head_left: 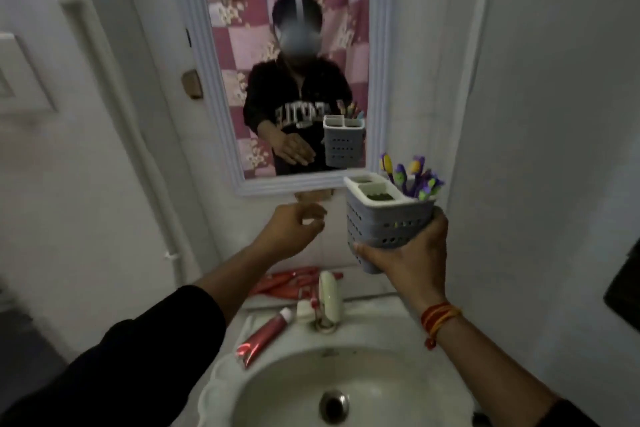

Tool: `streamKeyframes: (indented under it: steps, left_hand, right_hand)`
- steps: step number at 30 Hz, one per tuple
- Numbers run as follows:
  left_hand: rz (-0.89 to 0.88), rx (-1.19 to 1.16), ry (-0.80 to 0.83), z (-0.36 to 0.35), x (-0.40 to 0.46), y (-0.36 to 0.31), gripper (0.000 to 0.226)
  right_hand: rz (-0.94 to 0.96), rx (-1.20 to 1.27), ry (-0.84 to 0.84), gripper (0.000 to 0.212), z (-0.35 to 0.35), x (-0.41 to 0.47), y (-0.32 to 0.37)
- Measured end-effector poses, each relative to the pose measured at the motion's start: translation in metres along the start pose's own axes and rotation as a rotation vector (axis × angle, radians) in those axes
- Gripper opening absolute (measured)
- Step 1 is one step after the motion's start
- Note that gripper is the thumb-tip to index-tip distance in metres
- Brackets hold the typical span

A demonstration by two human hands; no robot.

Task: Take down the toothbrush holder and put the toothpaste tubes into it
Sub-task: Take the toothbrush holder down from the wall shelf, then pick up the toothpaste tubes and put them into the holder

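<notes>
A grey perforated toothbrush holder (382,218) with white-rimmed compartments is held upright in the air by my right hand (405,255), which grips it from below and behind. Several purple and yellow toothbrushes (414,178) stick out of its far right compartment. My left hand (294,227) hovers to the left of the holder, below the mirror, fingers loosely curled and holding nothing. One red toothpaste tube (265,336) lies on the sink's left rim. More red tubes (291,282) lie on the ledge behind the tap.
A white sink (398,350) sits below with its drain (334,404) in the middle and a white tap (329,295) at the back. A white-framed mirror (207,80) hangs on the wall ahead. White walls stand on both sides.
</notes>
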State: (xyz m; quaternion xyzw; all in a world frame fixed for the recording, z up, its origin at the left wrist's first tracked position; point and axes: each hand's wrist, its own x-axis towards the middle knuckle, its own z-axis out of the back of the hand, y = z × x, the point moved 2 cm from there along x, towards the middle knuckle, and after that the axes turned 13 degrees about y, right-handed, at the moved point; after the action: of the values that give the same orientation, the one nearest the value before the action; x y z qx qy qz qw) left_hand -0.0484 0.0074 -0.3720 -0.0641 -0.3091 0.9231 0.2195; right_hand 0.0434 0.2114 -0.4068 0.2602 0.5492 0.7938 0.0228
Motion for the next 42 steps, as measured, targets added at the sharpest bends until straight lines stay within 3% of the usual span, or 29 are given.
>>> streamKeyframes:
  steps: [7, 13, 18, 24, 27, 30, 32, 35, 38, 42]
  left_hand:
    - [0.225, 0.263, 0.320, -0.080, 0.073, 0.059, 0.022]
    - [0.348, 0.452, 0.533, -0.116, 0.139, 0.100, 0.034]
    - [0.296, 0.639, 0.689, -0.156, 0.170, 0.128, 0.040]
    - [0.144, 0.829, 0.660, -0.174, 0.189, 0.140, 0.035]
    - [0.023, 0.701, 0.652, -0.173, 0.195, 0.133, 0.038]
    - [-0.231, 0.437, 0.512, -0.167, 0.198, 0.107, 0.042]
    - [-0.304, 0.368, 0.537, -0.157, 0.197, 0.076, 0.050]
    - [-0.218, 0.607, 0.735, -0.134, 0.196, 0.025, 0.047]
    - [-0.106, 0.747, 0.853, -0.126, 0.194, -0.006, 0.033]
    - [-0.058, 0.705, 0.909, -0.145, 0.186, -0.019, 0.022]
  right_hand:
    - [-0.262, -0.041, 0.054, 0.137, -0.029, -0.052, -0.149]
    - [-0.360, -0.005, 0.135, 0.136, -0.062, -0.055, -0.211]
    - [-0.347, 0.052, 0.203, 0.127, -0.078, -0.056, -0.238]
    - [-0.304, 0.088, 0.318, 0.129, -0.077, -0.056, -0.245]
    - [-0.338, 0.212, 0.367, 0.119, -0.070, -0.050, -0.241]
    - [-0.374, 0.290, 0.389, 0.111, -0.064, -0.045, -0.244]
    - [-0.386, 0.267, 0.462, 0.104, -0.061, -0.045, -0.252]
    - [-0.419, 0.324, 0.503, 0.090, -0.058, -0.047, -0.254]
    - [-0.417, 0.380, 0.491, 0.092, -0.057, -0.045, -0.250]
    - [-0.470, 0.226, 0.486, 0.093, -0.057, -0.049, -0.247]
